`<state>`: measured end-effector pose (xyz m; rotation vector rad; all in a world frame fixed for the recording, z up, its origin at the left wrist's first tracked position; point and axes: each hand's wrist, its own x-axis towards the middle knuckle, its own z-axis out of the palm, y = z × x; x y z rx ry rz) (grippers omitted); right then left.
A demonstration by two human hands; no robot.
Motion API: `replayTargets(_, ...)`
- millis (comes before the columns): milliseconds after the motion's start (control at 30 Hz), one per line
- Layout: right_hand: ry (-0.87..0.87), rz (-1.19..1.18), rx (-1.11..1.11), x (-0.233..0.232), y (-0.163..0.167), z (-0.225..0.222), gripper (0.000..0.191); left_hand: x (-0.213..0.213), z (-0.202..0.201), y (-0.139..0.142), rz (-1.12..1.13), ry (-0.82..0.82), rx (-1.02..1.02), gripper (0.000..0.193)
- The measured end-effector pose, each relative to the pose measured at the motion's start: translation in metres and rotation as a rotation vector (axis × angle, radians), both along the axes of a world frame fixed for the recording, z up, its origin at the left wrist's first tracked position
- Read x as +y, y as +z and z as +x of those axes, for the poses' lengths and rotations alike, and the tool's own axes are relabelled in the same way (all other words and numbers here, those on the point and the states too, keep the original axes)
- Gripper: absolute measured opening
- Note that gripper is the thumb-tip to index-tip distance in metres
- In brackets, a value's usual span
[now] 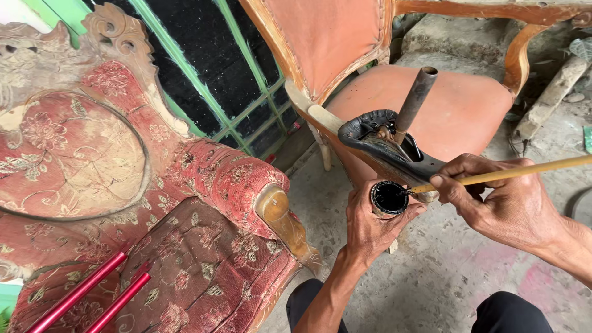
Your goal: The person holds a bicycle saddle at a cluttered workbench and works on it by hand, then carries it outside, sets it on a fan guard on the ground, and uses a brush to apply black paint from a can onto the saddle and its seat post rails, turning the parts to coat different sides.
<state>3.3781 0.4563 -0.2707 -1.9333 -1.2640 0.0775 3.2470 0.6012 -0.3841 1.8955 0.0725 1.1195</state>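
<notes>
At far left, armchair [123, 185]: red floral upholstery with carved wooden frame; its left side and lower front ran out of the picture, the cloth worn and faded.
Red tubes [92, 293]: two shiny red tubes lay slanted across the armchair's seat cushion, their lower ends cut off by the bottom edge.
Green lattice [209, 80]: green bars over dark panels stood behind the armchair; what lay behind the panels could not be made out.
Left hand [370, 231]: gripped a small round tin of black paint [389, 198] from below, fingers wrapped about it; it seemed also to steady the saddle, though that contact was hidden.
Bicycle saddle [385, 145]: black, turned underside up, its rusty post [415, 98] pointing up and away; it sat just above the tin, its rails partly hidden.
Orange chair [444, 105]: plain orange seat and back directly behind the saddle; top and right arm cropped.
Brush [512, 172]: thin pale wooden handle, its tip dipped in the tin, its far end leaving the right edge.
Right hand [499, 200]: pinched the brush handle near the tip, fingers closed narrow.
Floor [431, 271]: bare concrete, open room beneath and between the hands; dark-clad knees showed at the bottom edge.
</notes>
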Motion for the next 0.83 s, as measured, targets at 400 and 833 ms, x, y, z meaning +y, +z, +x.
replayTargets(400, -0.044, 0.072, 0.034, -0.017, -0.014, 0.009, 0.013, -0.007, 0.009, -0.013, 0.081, 0.176, 0.075, 0.061)
replayTargets(833, -0.113, 0.465, -0.342, -0.038, -0.036, 0.025, 0.019, 0.004, 0.01, 0.018, -0.404, -0.017, 0.084, 0.039)
